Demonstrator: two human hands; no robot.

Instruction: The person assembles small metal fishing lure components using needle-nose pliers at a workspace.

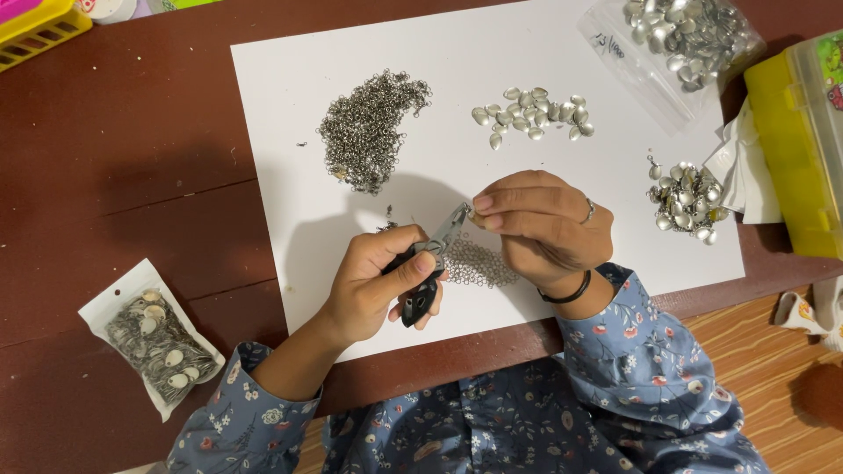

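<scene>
Left hand (373,285) is clenched round the black handles of small pliers (430,268), nose pointing up toward 1 o'clock; right hand (540,228) pinches something tiny at the plier tip, too small to tell whether a ring or a scale, and a patch of linked chainmail mesh (479,262) hangs or lies just below the two hands on the white sheet (281,105). Risks, as I judge them: the pinched piece is small and springy, so a slip of the plier nose could flick it off the sheet onto the dark table (123,158); the right wrist sits close to the mesh and could drag it; a sweep toward 12 o'clock would scatter the loose ring pile (369,127) or the row of silver scales (531,112). Another scale cluster (687,197) sits at 3 o'clock, near the sheet edge, easy to knock off. Packaging: clear zip bag of scales (689,35) at 1 o'clock, open-looking, with handwriting on its side; small white-edged pouch (158,342) of rings and scales at 8 o'clock on the table; yellow lidded box (799,149) at 3 o'clock, yellow tray (39,26) at 10 o'clock
</scene>
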